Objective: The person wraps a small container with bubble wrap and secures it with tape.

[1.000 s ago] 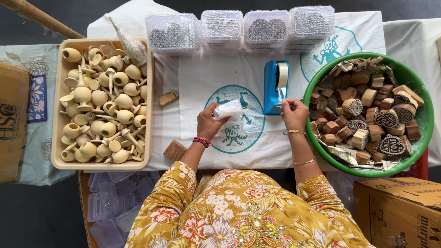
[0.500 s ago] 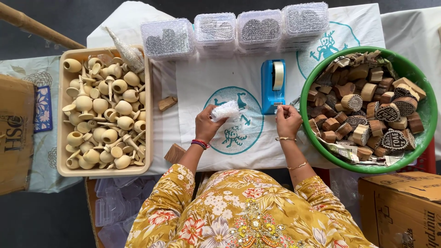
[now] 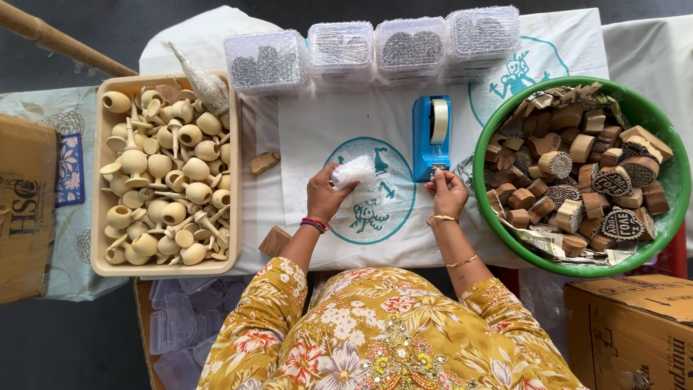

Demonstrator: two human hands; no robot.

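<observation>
Head view looks straight down on us at a white cloth-covered table with teal printed roundels (image 3: 303, 137). Our left hand (image 3: 326, 193) is curled round a small bundle wrapped in clear bubble film (image 3: 353, 172), fingers and thumb closed on it, holding it just above the teal roundel in front of us, where it has stayed over the last second. What has changed is the right hand (image 3: 447, 191): a second ago it was raised a little to the right of the blue desktop tape dispenser with its roll of clear tape (image 3: 432, 137), fingertips pinched together; now it has dropped in close to the dispenser's near end, fingers bunched right at the cutter. We cannot tell whether a strip of tape lies between them, as it is too thin and clear to show. We judge the wrapping of this bundle to be at the taping stage, with the film not yet visibly fastened. To our left sits a beige plastic tray of pale turned wooden pieces (image 3: 167, 173); to our right, a green round basin heaped with carved wooden printing blocks (image 3: 577, 173); along the far edge, a row of clear lidded boxes (image 3: 372, 50).
</observation>
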